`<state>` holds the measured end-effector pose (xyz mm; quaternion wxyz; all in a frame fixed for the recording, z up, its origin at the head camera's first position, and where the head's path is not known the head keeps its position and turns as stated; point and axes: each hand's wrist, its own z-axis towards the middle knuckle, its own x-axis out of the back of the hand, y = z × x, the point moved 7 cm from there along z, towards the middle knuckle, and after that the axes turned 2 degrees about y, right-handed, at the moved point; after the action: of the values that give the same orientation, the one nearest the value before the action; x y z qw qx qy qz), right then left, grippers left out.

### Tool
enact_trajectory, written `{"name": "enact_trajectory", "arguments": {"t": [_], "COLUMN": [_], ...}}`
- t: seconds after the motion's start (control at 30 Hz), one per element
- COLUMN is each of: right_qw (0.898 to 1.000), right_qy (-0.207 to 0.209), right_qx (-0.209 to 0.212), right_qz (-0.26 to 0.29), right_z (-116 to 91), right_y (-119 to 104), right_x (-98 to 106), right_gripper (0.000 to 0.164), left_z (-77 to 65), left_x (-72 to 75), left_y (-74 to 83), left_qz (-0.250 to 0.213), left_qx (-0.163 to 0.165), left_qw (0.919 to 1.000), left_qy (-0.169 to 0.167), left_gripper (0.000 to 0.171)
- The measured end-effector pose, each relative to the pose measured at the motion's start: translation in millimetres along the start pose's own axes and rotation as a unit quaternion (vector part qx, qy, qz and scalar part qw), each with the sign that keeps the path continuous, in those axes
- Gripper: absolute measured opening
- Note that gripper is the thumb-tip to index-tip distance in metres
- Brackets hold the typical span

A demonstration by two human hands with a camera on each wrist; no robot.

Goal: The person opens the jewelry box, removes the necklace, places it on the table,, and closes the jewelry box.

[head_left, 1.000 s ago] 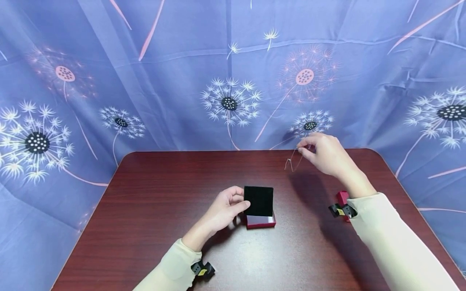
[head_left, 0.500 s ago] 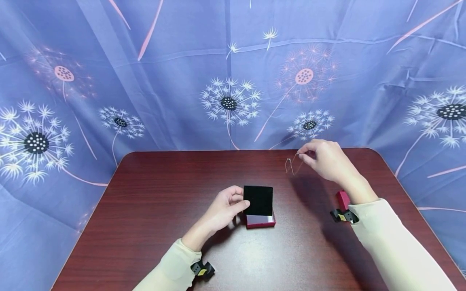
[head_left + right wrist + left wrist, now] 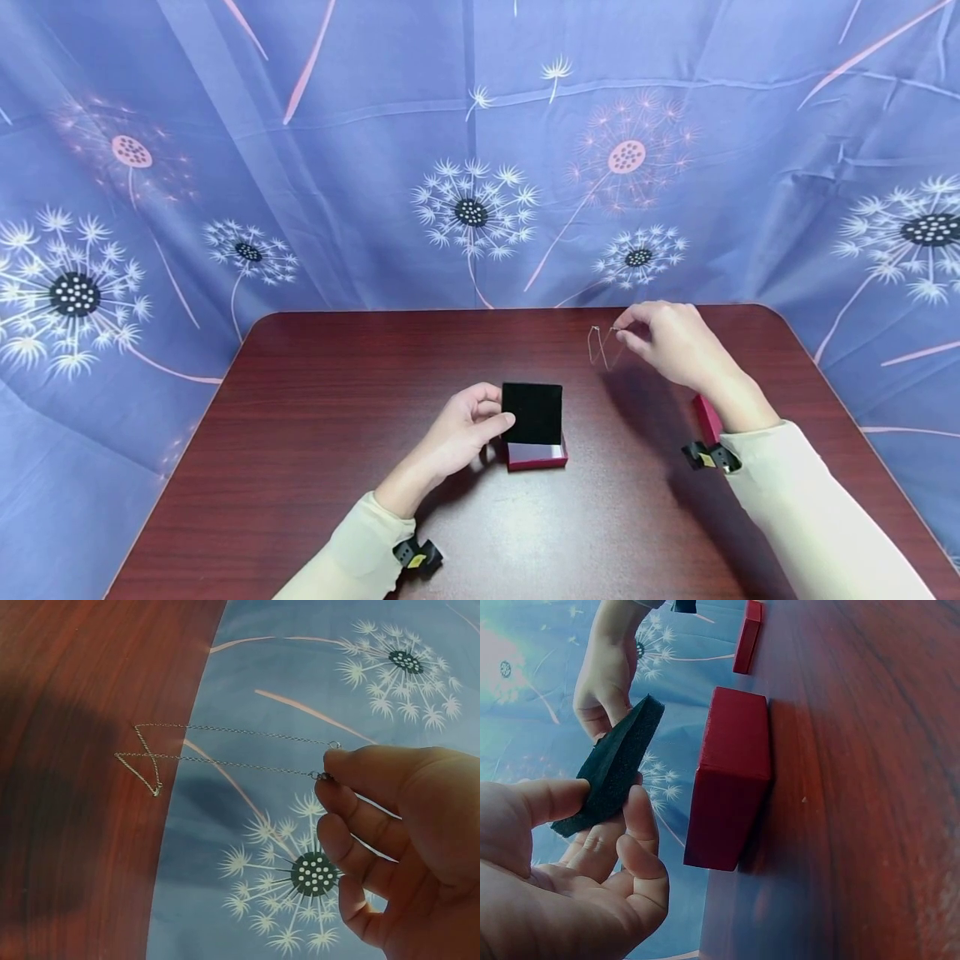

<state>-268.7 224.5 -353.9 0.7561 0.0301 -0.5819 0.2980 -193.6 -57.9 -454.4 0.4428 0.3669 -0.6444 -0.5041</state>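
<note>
My left hand pinches a square black foam pad between thumb and fingers. The pad is tilted up over a small red box, whose pale inside shows below the pad's lower edge. In the left wrist view the red box stands on the table beside the pad. At the far right of the table, my right hand pinches the ends of a thin chain necklace between thumb and forefinger. The chain hangs down in a loop toward the table in the right wrist view.
A second red box part lies on the right side of the table, partly hidden by my right wrist. The reddish-brown wooden table has rounded back corners. Behind it hangs a blue curtain with dandelion prints.
My right hand has come down and slightly nearer, and the necklace has sunk a little toward the table with it. The left hand and the black pad have stayed in place.
</note>
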Motion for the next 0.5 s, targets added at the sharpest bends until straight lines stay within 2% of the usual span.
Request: {"name": "enact_trajectory", "arguments": {"t": [0.23, 0.5], "right_qw": [1.0, 1.0], "right_qy": [0.003, 0.002], "right_qx": [0.006, 0.018], "right_qz": [-0.007, -0.018], "right_z": [-5, -12], "right_y": [-1, -6], "right_x": [-4, -9], "right_gripper": [0.01, 0.01], "left_z": [-0.3, -0.4], "left_x": [0.2, 0.7], "left_y": [0.2, 1.4], "left_qz": [0.003, 0.0], "left_qx": [-0.001, 0.0], "left_qw": [1.0, 1.0], "left_qy": [0.003, -0.001], "left_gripper": [0.028, 0.023]}}
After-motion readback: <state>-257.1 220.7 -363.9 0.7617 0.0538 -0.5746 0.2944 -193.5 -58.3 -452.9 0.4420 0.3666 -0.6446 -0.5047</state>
